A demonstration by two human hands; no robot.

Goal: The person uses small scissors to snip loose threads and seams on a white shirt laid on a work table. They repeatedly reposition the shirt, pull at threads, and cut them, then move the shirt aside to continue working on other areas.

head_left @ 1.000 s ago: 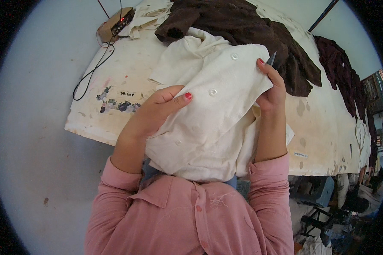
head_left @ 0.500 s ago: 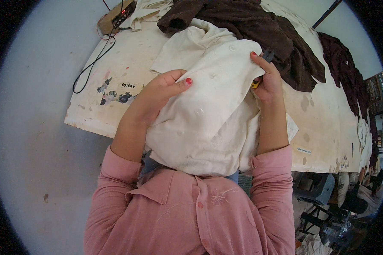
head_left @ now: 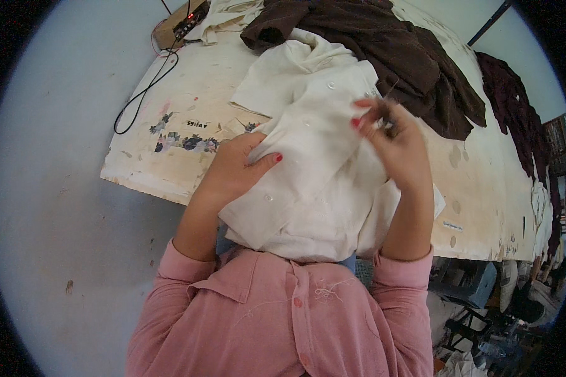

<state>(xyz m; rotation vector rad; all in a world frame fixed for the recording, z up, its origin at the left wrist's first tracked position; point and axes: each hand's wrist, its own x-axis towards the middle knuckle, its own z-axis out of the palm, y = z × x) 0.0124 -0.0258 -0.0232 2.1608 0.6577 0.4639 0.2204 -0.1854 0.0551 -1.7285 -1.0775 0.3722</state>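
Across my lap and the table edge lies a white buttoned shirt (head_left: 314, 169), its clear buttons running down the placket. My left hand (head_left: 236, 166) grips its left side, thumb on top of the cloth and the other fingers partly hidden at its edge. Raised just over the shirt's right side is my right hand (head_left: 401, 151), blurred by motion. Small dark thread snips (head_left: 387, 124) sit within its curled fingers, though their blades are smeared and hard to make out.
Dark brown garments (head_left: 371, 44) are heaped beyond the shirt on the pale, stained table (head_left: 478, 201). At the far left stands a small box with red lights (head_left: 192, 22), trailing a black cable (head_left: 138, 100). Maroon cloth (head_left: 512, 94) hangs at the right.
My right hand has let go of the shirt's right edge and lifted off it, still with the snips. My left hand has slid nearer to me, and the cloth lies flatter.
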